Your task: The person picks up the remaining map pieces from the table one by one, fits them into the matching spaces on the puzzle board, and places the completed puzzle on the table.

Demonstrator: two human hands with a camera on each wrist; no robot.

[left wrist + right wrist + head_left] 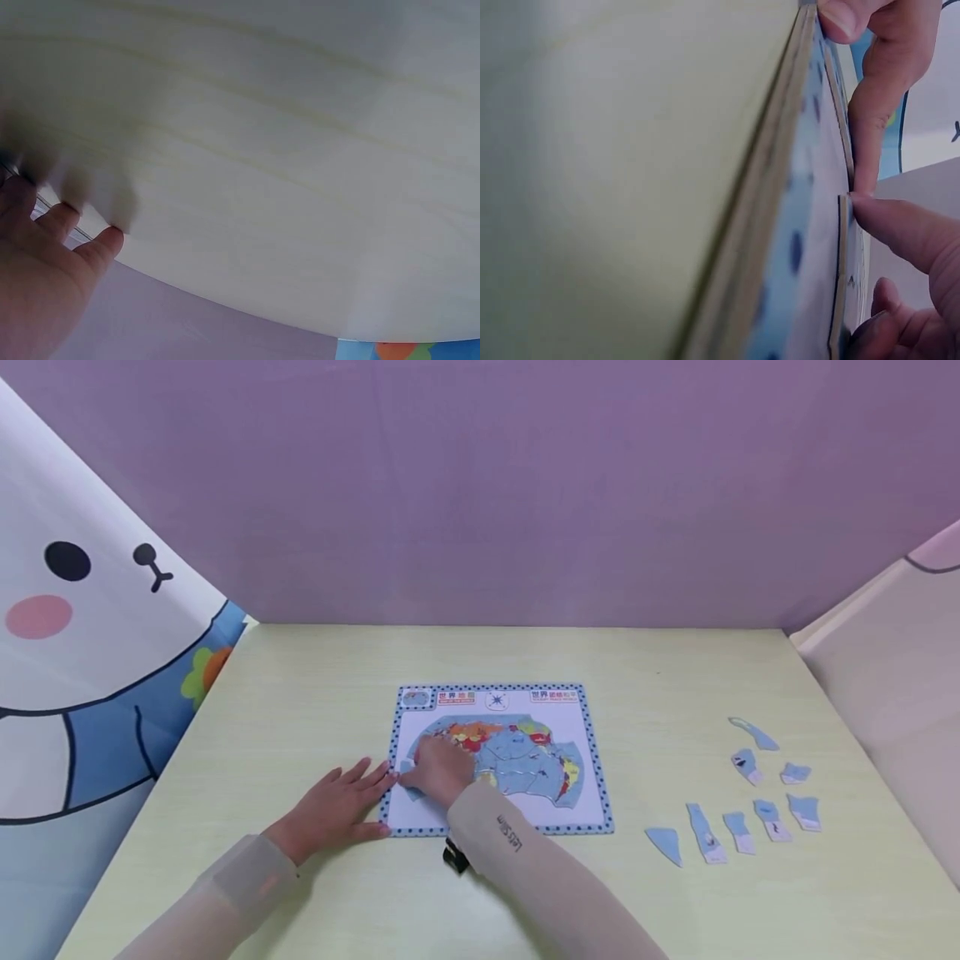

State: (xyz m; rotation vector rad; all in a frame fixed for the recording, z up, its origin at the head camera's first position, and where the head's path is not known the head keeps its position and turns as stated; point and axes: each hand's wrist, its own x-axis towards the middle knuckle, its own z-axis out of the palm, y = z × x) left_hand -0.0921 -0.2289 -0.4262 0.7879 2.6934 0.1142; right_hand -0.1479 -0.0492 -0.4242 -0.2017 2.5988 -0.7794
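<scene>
A world-map jigsaw puzzle (517,764) lies on the table, with a dotted blue border around a white board. My right hand (444,768) is over its lower left part. In the right wrist view its thumb (904,225) presses at the joint between thin puzzle pieces (840,277), while bent fingers touch further along. Beside the board's left edge, my left hand (337,810) lies with fingers spread, fingertips on the border. One finger of it reaches along the board in the right wrist view. The right palm hides some of the map.
Several loose puzzle pieces (705,833) lie spread on the table's right side, including a curved piece (753,732) further back. A small black object (454,857) shows beside the right sleeve (517,852). A purple cloth (517,493) stands behind the table.
</scene>
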